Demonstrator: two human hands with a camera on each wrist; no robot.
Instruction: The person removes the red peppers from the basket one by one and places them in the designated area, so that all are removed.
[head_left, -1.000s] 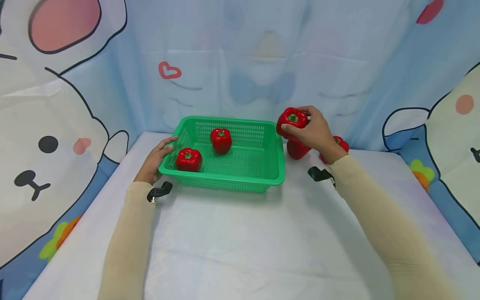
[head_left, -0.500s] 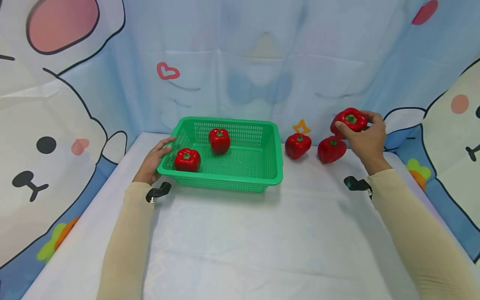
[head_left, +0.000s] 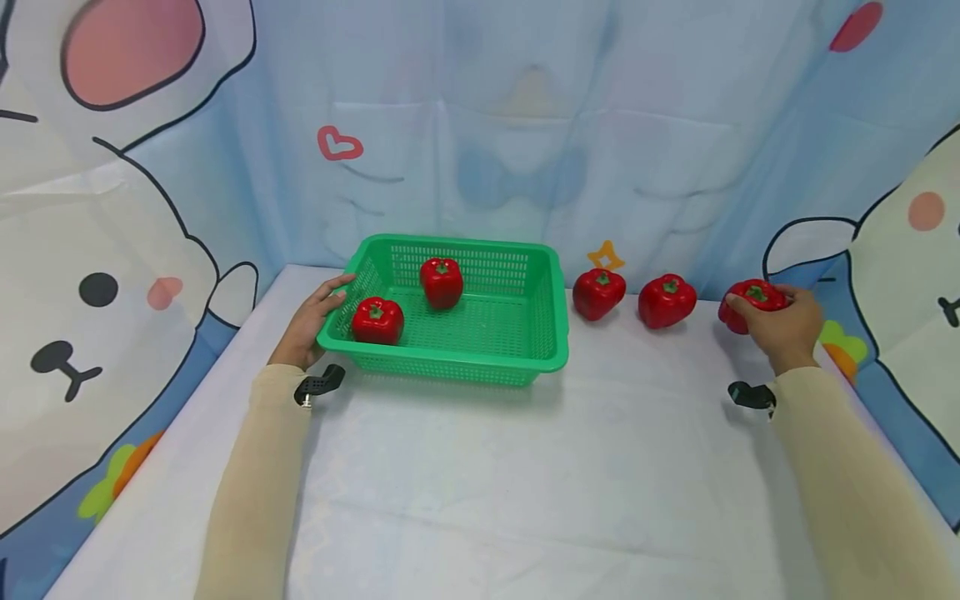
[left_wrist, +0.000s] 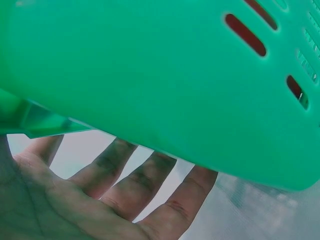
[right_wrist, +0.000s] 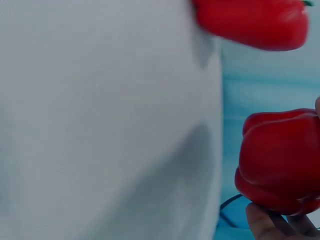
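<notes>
In the head view my right hand point(head_left: 787, 327) pinches a red bell pepper point(head_left: 753, 302) at the far right of the table, close over its back edge. The right wrist view shows this pepper point(right_wrist: 282, 160) large, with fingertips point(right_wrist: 262, 220) at its lower side. My left hand point(head_left: 303, 329) touches the left end of a green plastic basket point(head_left: 450, 362), fingers extended. From the left wrist, spread fingers point(left_wrist: 177, 202) run under the green wall, their tips hidden. Inside the basket sit two red bell peppers, one near the back point(head_left: 442, 283) and one at the front left point(head_left: 378, 321).
Between basket and right hand, two more red bell peppers stand in a row on the white-covered table point(head_left: 480, 492): one beside the basket point(head_left: 598, 294), another farther right point(head_left: 667, 302). A blue cartoon-print curtain point(head_left: 517, 167) hangs right behind them.
My right hand has carried its bell pepper rightward, from near the basket past the two standing peppers, then lowered it toward the table. My left hand and the basket have stayed put.
</notes>
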